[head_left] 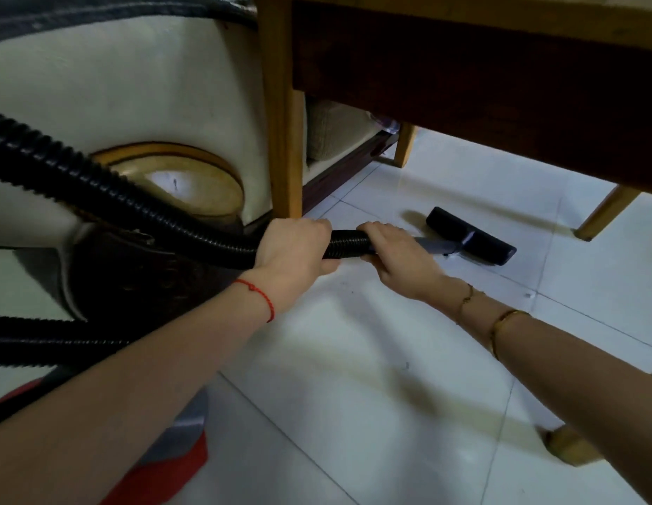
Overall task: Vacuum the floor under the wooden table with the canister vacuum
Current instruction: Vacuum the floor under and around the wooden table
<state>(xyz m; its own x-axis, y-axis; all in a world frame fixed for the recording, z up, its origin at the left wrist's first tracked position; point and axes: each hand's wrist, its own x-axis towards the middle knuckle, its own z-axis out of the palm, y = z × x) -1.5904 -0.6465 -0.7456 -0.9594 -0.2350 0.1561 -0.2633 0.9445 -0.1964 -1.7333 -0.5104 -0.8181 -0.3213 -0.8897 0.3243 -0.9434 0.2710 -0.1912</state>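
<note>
A black ribbed vacuum hose (109, 191) runs from the left edge to the middle of the view. My left hand (295, 249) grips it, and my right hand (397, 256) grips its end just ahead, where a grey tube leads to the black floor nozzle (470, 240). The nozzle lies flat on the white tiled floor (390, 359) under the wooden table (463, 67). The red and grey canister (179, 450) shows at the bottom left, partly hidden by my left forearm.
The table's near left leg (286, 140) stands just beyond my left hand. Other table legs (608, 213) rise at the right and back. A cream sofa (135, 96) with wooden trim fills the left. A second hose loop (44, 344) crosses the lower left.
</note>
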